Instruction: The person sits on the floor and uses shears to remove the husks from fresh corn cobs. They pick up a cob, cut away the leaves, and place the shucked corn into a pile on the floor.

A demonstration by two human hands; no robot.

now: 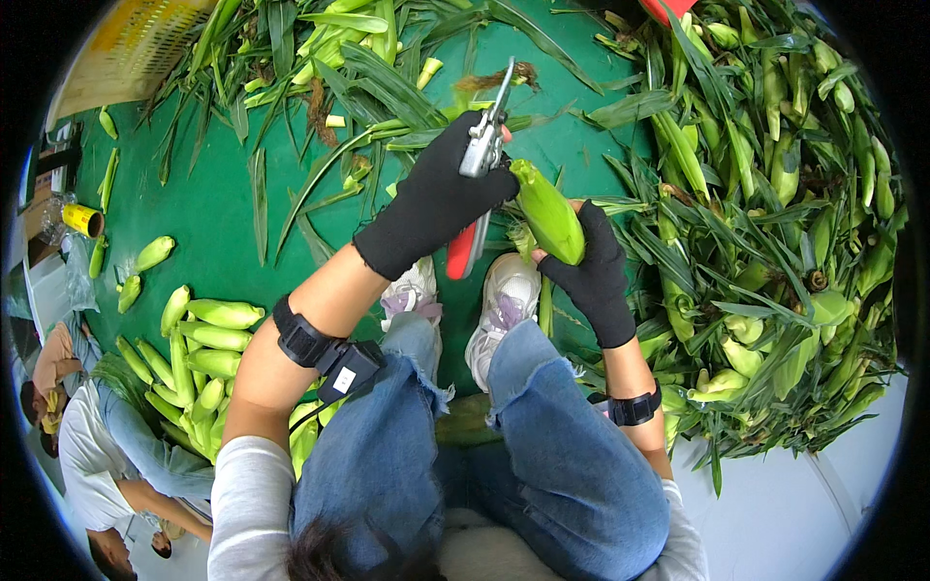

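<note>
My left hand [436, 192], in a black fingerless glove, grips a pair of pruning shears [480, 149]. Their metal blade points away from me, and a red handle [460, 250] shows below the palm. In my right hand [597, 272], gloved the same way, is an ear of corn [550, 214] in its green husk. The ear tilts up and left, so its narrower cut-looking end lies beside the left thumb. The shear blades are apart from the ear. Both hands are above my white shoes [503, 319] and the green floor covering [225, 218].
A large heap of unstripped corn with leaves [770, 240] fills the right side. Trimmed ears [211, 356] are piled at my left. Loose husk leaves [378, 87] lie ahead, near a yellow perforated basket [131, 54]. Other people [102, 443] are at far left, beyond a yellow roll [83, 220].
</note>
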